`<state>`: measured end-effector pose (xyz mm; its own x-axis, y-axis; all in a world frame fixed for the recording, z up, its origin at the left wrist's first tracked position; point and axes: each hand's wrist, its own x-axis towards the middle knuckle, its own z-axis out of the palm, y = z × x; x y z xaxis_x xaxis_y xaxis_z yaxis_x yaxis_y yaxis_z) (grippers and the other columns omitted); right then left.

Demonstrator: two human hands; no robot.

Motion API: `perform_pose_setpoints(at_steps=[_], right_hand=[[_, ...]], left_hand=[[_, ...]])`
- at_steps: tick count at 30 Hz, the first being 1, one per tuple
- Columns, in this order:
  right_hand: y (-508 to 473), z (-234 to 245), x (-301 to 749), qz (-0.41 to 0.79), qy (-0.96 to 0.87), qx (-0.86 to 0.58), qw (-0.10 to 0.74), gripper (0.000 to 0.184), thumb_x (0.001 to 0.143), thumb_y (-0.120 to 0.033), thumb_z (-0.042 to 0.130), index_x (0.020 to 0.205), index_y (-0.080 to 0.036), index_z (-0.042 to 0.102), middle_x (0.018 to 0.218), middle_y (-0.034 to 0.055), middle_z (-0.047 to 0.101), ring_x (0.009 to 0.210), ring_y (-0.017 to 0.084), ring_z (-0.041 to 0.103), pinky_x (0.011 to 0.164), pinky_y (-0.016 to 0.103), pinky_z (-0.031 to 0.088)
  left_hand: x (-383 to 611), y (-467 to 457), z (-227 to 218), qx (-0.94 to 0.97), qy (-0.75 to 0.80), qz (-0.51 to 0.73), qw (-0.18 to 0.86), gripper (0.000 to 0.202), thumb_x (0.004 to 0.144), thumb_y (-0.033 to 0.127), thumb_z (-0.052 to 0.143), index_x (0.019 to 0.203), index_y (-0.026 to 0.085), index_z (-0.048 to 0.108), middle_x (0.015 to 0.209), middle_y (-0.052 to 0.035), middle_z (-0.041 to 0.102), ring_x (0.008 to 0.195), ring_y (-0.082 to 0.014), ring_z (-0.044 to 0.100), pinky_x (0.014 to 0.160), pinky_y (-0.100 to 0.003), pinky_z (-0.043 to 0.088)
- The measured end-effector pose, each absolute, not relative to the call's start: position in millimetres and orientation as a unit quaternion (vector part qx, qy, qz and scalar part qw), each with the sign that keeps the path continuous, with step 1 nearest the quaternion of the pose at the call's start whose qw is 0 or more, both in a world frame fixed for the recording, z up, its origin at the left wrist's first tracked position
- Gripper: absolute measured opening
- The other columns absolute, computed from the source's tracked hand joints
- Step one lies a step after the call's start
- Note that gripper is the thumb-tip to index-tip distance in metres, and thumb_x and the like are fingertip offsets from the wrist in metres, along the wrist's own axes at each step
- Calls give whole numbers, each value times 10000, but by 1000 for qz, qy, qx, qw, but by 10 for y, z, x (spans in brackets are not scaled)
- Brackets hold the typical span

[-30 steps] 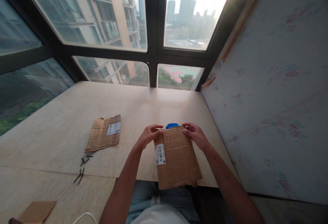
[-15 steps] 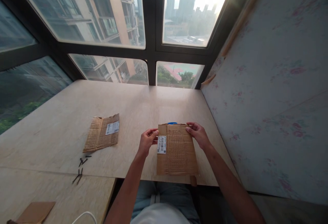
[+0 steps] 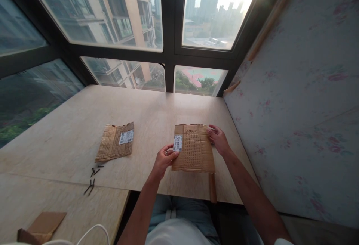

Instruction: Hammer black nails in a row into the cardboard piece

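A brown cardboard sheet (image 3: 195, 149) with a barcode label and rows of small holes lies flat on the wooden tabletop (image 3: 157, 107) in front of me. My left hand (image 3: 165, 159) pinches its near left edge beside the label. Fingers of my right hand (image 3: 218, 139) rest curled on its far right edge. A narrow cardboard strip (image 3: 212, 187) sticks out from under the sheet toward me.
A second perforated cardboard piece (image 3: 115, 146) lies to the left. Several dark screws (image 3: 92, 179) are scattered near it. A cardboard scrap (image 3: 46, 222) and a white cable (image 3: 94, 230) sit at the lower left. Windows stand behind the table; a papered wall (image 3: 294, 107) rises on the right.
The cardboard sheet went from being held tilted above the table edge to lying flat farther away on the tabletop. The blue object behind it is no longer visible. My left hand slid down the sheet's left edge.
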<state>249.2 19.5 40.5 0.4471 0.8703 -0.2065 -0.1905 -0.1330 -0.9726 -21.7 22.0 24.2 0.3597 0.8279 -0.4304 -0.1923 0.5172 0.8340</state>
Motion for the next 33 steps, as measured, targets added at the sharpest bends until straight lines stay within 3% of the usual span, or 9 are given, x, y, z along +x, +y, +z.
perform_pose_setpoints(at_steps=[8, 14, 21, 24, 28, 30, 33], right_hand=[[-209, 468, 2477, 524, -275, -591, 548, 560, 619, -385, 869, 1101, -233, 627, 1027, 71, 736, 858, 227, 701, 688, 328, 567], [-495, 485, 2351, 571, -312, -566, 506, 524, 642, -391, 868, 1095, -202, 686, 1010, 83, 755, 915, 268, 701, 658, 327, 561], [-430, 560, 2053, 560, -342, -560, 505, 537, 669, -419, 856, 1127, -202, 677, 1021, 84, 763, 910, 282, 705, 637, 313, 549], [-383, 593, 1956, 555, -350, -559, 507, 542, 676, -417, 856, 1139, -206, 668, 1036, 81, 762, 907, 273, 702, 641, 304, 540], [-382, 634, 1870, 549, -347, -561, 513, 544, 676, -422, 859, 1141, -216, 668, 1043, 84, 761, 903, 271, 701, 642, 305, 538], [-405, 643, 1832, 554, -335, -564, 513, 545, 659, -420, 871, 1128, -222, 679, 1033, 84, 763, 905, 275, 702, 658, 319, 547], [-455, 626, 1767, 563, -313, -566, 514, 528, 638, -425, 884, 1090, -228, 696, 994, 79, 769, 899, 273, 705, 688, 337, 560]], left_hand=[[-170, 276, 157, 331, 455, 403, 722, 765, 527, 396, 899, 1183, 142, 599, 959, -108, 749, 847, -210, 696, 688, -270, 534], [-185, 210, 201, 345, 431, 401, 731, 733, 568, 398, 888, 1189, 111, 624, 922, -106, 765, 893, -205, 702, 856, -297, 521], [-310, 145, 197, 375, 456, 401, 700, 752, 634, 401, 863, 1273, 129, 576, 1183, -170, 701, 1083, -267, 666, 946, -348, 506], [-568, 234, 178, 436, 521, 439, 588, 648, 683, 395, 826, 1239, 147, 602, 1304, -191, 625, 1170, -300, 615, 949, -380, 506], [-1157, 459, 122, 551, 625, 455, 314, 530, 746, 338, 756, 1220, 160, 600, 1349, -205, 574, 1309, -355, 487, 1079, -496, 386], [-1443, 566, 36, 577, 660, 431, 214, 577, 677, 257, 791, 1206, 136, 596, 1371, -241, 540, 1383, -406, 382, 1146, -545, 263], [-1720, 677, -141, 581, 698, 378, 182, 662, 561, 205, 835, 1174, 130, 594, 1417, -274, 491, 1435, -465, 252, 1145, -605, 177]])
